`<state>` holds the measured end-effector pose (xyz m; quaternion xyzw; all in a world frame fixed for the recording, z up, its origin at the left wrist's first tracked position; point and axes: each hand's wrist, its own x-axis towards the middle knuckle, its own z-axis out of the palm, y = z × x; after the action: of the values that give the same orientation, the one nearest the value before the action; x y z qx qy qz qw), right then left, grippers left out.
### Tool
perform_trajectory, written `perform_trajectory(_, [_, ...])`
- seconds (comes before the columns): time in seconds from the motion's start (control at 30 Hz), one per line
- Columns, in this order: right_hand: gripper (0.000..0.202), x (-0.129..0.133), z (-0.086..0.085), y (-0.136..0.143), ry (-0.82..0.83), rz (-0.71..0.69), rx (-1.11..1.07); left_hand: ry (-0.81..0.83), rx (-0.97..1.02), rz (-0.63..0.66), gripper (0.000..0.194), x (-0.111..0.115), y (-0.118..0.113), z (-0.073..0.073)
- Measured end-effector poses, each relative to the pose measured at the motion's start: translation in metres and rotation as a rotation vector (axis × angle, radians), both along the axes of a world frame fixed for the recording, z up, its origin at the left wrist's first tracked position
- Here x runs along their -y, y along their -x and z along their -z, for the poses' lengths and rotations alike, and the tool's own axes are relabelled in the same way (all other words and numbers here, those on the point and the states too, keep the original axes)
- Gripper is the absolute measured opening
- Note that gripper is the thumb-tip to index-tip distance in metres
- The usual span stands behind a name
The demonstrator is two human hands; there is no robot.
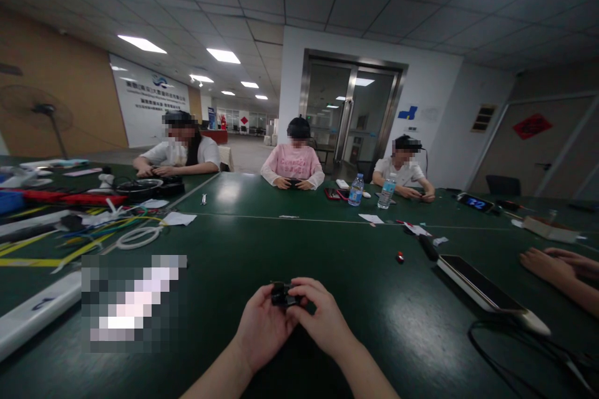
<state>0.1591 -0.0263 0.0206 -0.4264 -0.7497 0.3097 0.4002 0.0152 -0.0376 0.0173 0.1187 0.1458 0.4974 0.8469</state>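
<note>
Both of my hands meet around a small black object [282, 294] just above the green table [224, 318]. It looks like hard plastic with a glossy part; its kind is too dark and small to make out. My left hand [262, 329] cradles it from the left, palm turned up and fingers partly hidden under it. From the right, my right hand [322, 312] pinches the object between thumb and fingers. Fingers cover its right end and its underside.
Left lie a white bar [40, 315], coiled white cable [139, 237] and tangled wires. To the right are a flat dark-topped device [482, 283], a black cable and a small red item [400, 257]. Bottles [355, 190] stand farther back. Several people sit around; another person's hands [552, 264] rest at right.
</note>
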Motion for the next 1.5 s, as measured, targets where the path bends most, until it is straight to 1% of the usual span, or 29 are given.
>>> perform_trajectory(0.1, [0.027,0.001,-0.001,0.0,-0.027,0.014,-0.012,-0.04,0.039,0.036,0.029,0.001,0.002,0.0])
perform_trajectory(0.2, [0.026,0.003,-0.004,0.0,-0.026,0.018,-0.006,-0.037,0.056,0.055,0.027,0.0,0.003,0.001])
perform_trajectory(0.33, [0.025,0.004,-0.005,0.001,-0.02,0.026,0.016,-0.023,0.026,0.036,0.028,-0.001,0.002,0.002])
perform_trajectory(0.43, [0.025,0.003,-0.003,0.001,-0.022,0.031,0.019,-0.007,-0.013,0.012,0.028,-0.001,0.001,0.002])
perform_trajectory(0.6, [0.025,0.001,0.0,0.001,-0.031,0.023,0.025,0.006,-0.022,-0.01,0.027,-0.001,0.0,0.002])
perform_trajectory(0.8, [0.026,0.004,-0.007,0.002,-0.033,0.014,-0.013,-0.007,-0.057,-0.026,0.027,0.0,0.0,0.0])
perform_trajectory(0.93, [0.025,0.003,-0.01,0.0,-0.055,0.045,-0.093,-0.016,-0.069,-0.043,0.024,-0.002,0.002,0.002])
perform_trajectory(1.07, [0.021,-0.001,-0.01,-0.003,-0.089,0.079,-0.124,0.007,-0.097,-0.063,0.025,-0.003,0.003,0.005])
perform_trajectory(1.2, [0.021,-0.003,-0.01,-0.008,-0.077,0.125,-0.138,0.027,-0.127,-0.075,0.029,-0.003,0.004,0.002])
perform_trajectory(1.37, [0.024,-0.006,-0.01,-0.013,-0.072,0.182,-0.191,0.041,-0.139,-0.056,0.036,-0.001,0.005,-0.002])
perform_trajectory(1.5, [0.025,-0.013,-0.004,-0.019,-0.085,0.217,-0.276,0.046,-0.119,-0.048,0.037,0.0,0.005,-0.004])
